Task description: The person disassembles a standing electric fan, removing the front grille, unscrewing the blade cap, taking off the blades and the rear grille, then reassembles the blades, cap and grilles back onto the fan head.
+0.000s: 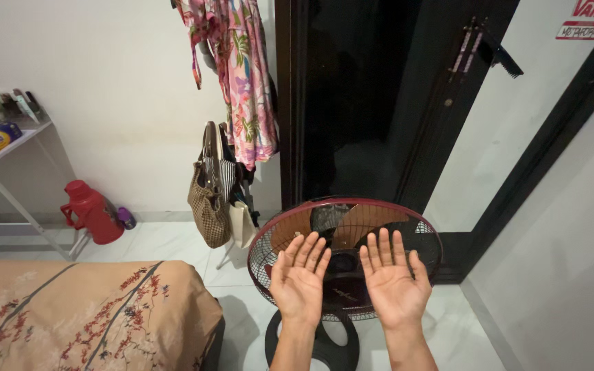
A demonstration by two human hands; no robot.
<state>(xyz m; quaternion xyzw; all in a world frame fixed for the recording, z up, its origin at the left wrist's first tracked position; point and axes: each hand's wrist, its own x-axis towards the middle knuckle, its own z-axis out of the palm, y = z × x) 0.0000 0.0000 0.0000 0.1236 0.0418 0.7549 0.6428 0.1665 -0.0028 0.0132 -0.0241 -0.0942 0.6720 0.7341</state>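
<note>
My left hand (298, 278) and my right hand (394, 278) are held side by side, palms up, fingers spread, holding nothing. Right behind them stands a floor fan (344, 227) with a dark red rim, a black wire grille and brown blades, tilted upward. Its round black base (324, 343) rests on the white tiled floor below my wrists. Neither hand touches the fan as far as I can tell.
A bed with a tan floral cover (84, 316) fills the lower left. Bags (211, 196) and a pink floral garment (238, 75) hang by a dark doorway (359, 96). A red thermos jug (93, 211) stands under a white shelf (8, 148) at left.
</note>
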